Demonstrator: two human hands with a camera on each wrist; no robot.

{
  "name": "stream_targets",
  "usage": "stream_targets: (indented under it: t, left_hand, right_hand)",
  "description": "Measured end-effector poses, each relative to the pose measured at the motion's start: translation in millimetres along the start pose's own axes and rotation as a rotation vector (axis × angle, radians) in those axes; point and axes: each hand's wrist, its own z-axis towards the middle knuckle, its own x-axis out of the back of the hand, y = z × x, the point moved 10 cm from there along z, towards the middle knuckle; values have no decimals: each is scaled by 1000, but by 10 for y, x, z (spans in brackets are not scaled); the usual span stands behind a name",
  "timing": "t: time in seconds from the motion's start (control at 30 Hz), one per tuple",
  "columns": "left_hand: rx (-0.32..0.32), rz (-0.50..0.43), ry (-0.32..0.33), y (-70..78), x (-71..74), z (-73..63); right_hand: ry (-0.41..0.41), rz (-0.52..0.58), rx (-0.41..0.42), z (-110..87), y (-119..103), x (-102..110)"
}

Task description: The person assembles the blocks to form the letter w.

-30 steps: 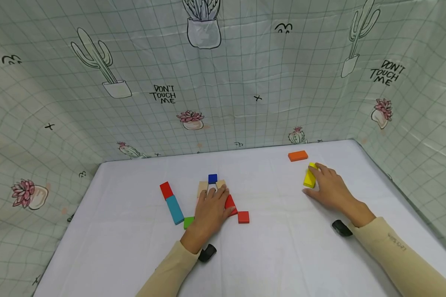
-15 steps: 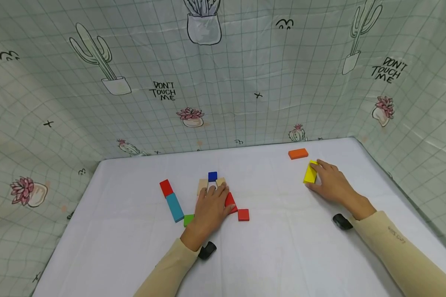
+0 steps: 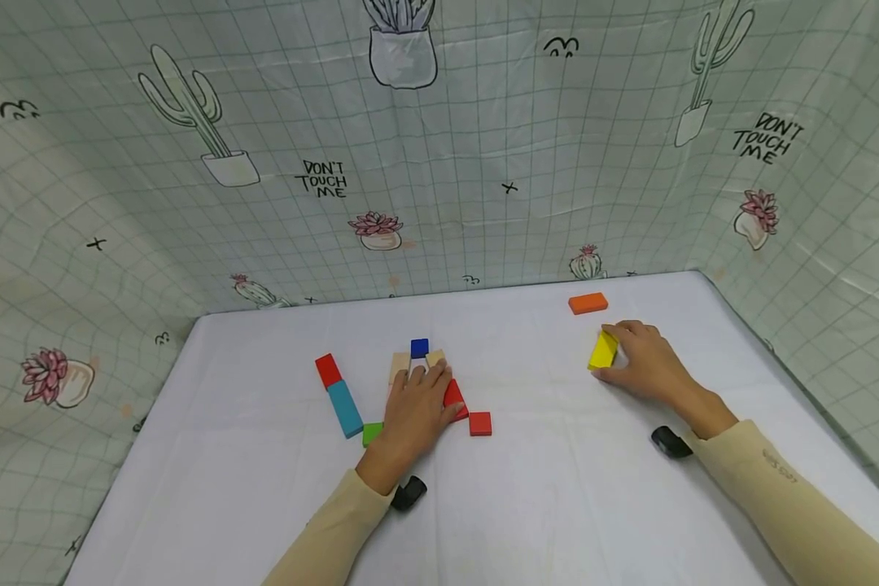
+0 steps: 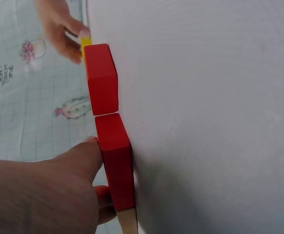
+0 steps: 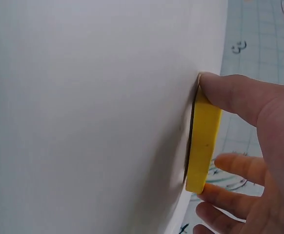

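My right hand (image 3: 648, 362) pinches a yellow block (image 3: 603, 350) by its two ends, thumb on the near end and a fingertip on the far end. In the right wrist view the yellow block (image 5: 204, 141) lies close over the white cloth with a thin dark gap under it. My left hand (image 3: 416, 411) rests palm down over a group of blocks, fingers extended. Its thumb is against a long red block (image 3: 454, 400). Plain wood blocks (image 3: 399, 365) show past its fingertips, and a blue cube (image 3: 419, 348) sits beyond them. Part of the group is hidden under this hand.
Left of the group, a red block (image 3: 328, 370), a light-blue block (image 3: 345, 408) and a green block (image 3: 372, 434) form a line. A red square block (image 3: 480, 424) lies to its right. An orange block (image 3: 588, 303) sits near the back edge, beyond the right hand.
The right hand has closed its thumb and fingers on the yellow block, and the block has turned and shifted slightly left. The left hand has stayed on the blocks.
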Motion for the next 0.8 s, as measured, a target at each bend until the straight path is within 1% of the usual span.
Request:
stream_targets:
  t: [0.17, 0.4, 0.53, 0.8]
  left_hand:
    - [3, -2, -9, 4, -12, 7]
    - [8, 2, -4, 11, -10, 10]
    - [12, -1, -8, 12, -11, 12]
    - [14, 6, -1, 8, -4, -2]
  right_hand:
    - [22, -3, 33, -80, -241, -32]
    - [62, 2, 112, -171, -691, -57]
    - [72, 10, 155, -203, -915, -110]
    - [67, 13, 202, -227, -1231, -266]
